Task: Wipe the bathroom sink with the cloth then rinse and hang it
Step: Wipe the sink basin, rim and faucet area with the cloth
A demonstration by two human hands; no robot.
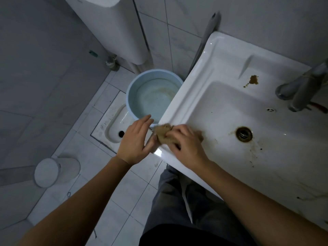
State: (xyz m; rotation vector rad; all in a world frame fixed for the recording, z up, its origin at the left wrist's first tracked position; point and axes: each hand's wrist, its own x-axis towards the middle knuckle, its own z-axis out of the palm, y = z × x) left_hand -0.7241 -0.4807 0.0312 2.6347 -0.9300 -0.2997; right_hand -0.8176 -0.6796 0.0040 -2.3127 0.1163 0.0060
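Pale tiled walls (186, 18) and floor (127, 201), dimly lit. A blue bucket (129, 89) stands beside a floor-set squat pan (115, 125).

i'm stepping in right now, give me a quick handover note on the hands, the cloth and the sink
Left hand: open, fingers straight, beside the brown cloth at the sink's front left corner.
Right hand: fingers curled over the brown cloth, pressing it on the sink rim.
Done: wiping is at that corner only.
Left: the brown stain near the faucet and the marks around the drain need wiping; then rinse and hang the cloth.
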